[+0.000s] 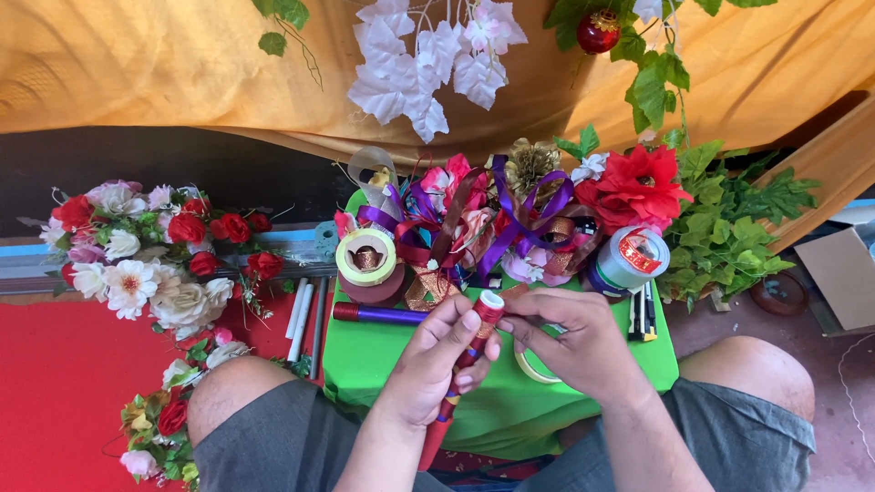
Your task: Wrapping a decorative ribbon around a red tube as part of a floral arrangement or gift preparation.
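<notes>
Orange cloth hangs as backdrop, with white fabric leaves and green vine trailing from above. Below it a small green worktop sits between the person's knees, over a red floor mat.

Left hand: fingers curled closed around a slim red wrapped stick, gripping its upper part just under the white-capped tip. The stick runs down and away from the palm toward the lap, tilted, lower end hidden behind the wrist.

Right hand: thumb and forefinger pinched narrow at the stick's tip, right beside the left fingertips. Whether they hold ribbon or tape there, cannot tell. A pale tape ring lies under this hand, partly hidden.

Handling judgement: the stick looks light and stiff, a thin rod with a smooth, glossy wrap, likely a bit slippery. Best held as now, in a full closed grip near the working end, so the tip stays steady; a hold lower down would probably let it wobble.

Beyond the fingertips: a purple stick lies flat across the worktop, just past the left knuckles. Further out, a yellow-green tape roll, a heap of purple and red ribbon bows, a grey roll with a red label.

Off to the left of the left hand, well apart: a garland of red and white artificial flowers. To the right, a large red fabric flower amid green leaves.
</notes>
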